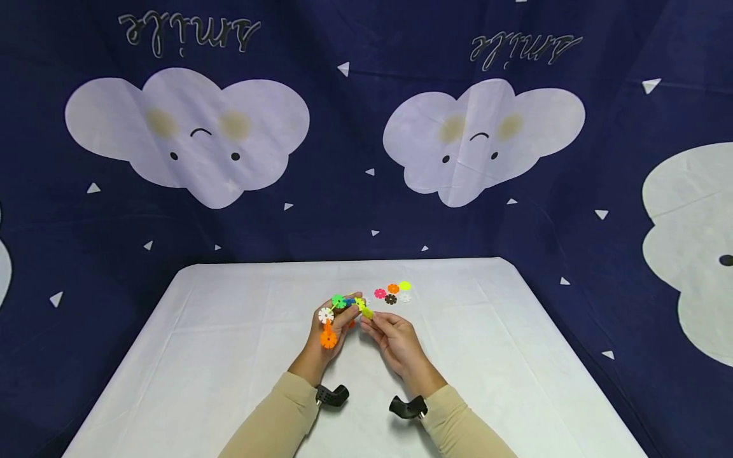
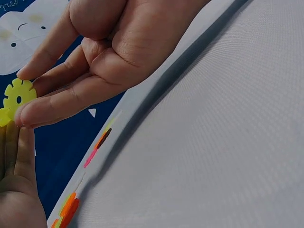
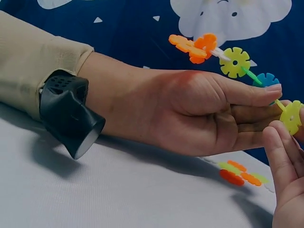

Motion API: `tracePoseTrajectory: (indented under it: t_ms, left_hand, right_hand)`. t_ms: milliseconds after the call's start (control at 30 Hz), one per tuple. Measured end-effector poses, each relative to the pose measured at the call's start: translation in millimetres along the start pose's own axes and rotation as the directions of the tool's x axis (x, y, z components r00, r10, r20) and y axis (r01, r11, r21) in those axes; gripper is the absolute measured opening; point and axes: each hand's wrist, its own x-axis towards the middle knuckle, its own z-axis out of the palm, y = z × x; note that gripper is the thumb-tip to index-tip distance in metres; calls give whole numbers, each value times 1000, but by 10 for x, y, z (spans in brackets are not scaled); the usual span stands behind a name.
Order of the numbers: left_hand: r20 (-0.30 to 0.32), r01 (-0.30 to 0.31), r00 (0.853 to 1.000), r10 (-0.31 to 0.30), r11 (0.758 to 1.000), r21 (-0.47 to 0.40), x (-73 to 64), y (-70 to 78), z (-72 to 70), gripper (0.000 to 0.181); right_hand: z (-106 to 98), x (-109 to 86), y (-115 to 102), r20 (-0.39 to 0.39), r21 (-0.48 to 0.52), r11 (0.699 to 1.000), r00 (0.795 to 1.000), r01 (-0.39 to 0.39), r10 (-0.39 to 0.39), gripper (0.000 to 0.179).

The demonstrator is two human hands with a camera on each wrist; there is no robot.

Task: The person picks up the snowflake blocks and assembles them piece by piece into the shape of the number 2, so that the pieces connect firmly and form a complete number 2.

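Note:
My left hand (image 1: 317, 345) grips a chain of notched plastic snowflake discs by its blue disc (image 3: 267, 80), thumb on top. The chain curves back over that hand: a green disc (image 1: 338, 301), a white disc (image 1: 326, 315), then orange discs (image 1: 329, 339) at the end. On its other side a yellow disc (image 3: 290, 118) sticks out toward my right hand (image 1: 399, 338). The right fingertips pinch a yellow snowflake disc (image 2: 20, 95) right at the chain's yellow end, overlapping it in the head view. Fingers partly hide where the two yellow discs meet.
Beyond the hands, loose discs lie on the white table (image 1: 458, 356): pink (image 1: 380, 293), orange (image 1: 392, 288), black (image 1: 390, 299), white (image 1: 404, 297) and yellow (image 1: 404, 285). More orange pieces (image 3: 232, 176) lie below the left hand. A dark blue cloth (image 1: 343, 229) hangs behind.

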Motion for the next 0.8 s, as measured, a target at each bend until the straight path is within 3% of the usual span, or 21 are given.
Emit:
tracePoseTrajectory:
  t_ms: [600, 800]
  left_hand:
    - [48, 13, 999, -15, 999, 35, -18, 11, -24, 36]
    - [48, -21, 999, 14, 990, 137, 0, 4, -40, 37]
  right_hand:
    - [24, -31, 12, 48, -88, 988, 991, 130, -127, 20]
    - [24, -36, 13, 44, -108, 985, 991, 134, -130, 21]
